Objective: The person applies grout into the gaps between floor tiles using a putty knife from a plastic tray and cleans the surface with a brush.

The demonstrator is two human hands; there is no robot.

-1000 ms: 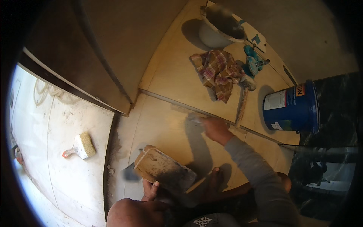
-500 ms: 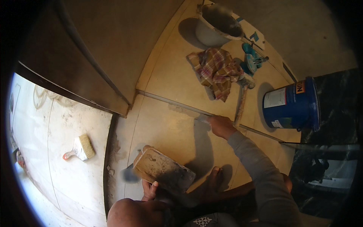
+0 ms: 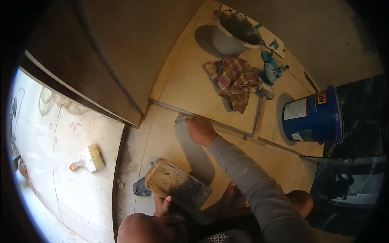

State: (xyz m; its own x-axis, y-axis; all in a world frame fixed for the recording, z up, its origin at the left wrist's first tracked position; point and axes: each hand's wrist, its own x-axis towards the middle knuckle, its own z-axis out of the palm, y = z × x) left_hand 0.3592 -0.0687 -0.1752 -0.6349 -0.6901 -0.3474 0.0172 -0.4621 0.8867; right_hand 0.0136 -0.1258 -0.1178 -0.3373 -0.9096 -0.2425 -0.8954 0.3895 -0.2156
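The tray (image 3: 168, 176) was mottled brown, the sleeve (image 3: 239, 170) grey. The cloth (image 3: 235, 83) was plaid in brown and purple, the bucket (image 3: 312, 121) blue, the brush bristles (image 3: 96, 157) pale yellow.

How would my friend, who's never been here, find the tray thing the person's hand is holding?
Start at the big blue bucket on the right, then look down and left to the person's left hand, near the bottom. It grips the edge of a shallow, smeared tray. Unlike the blue bucket and the pale bucket, which are round, it's rectangular.
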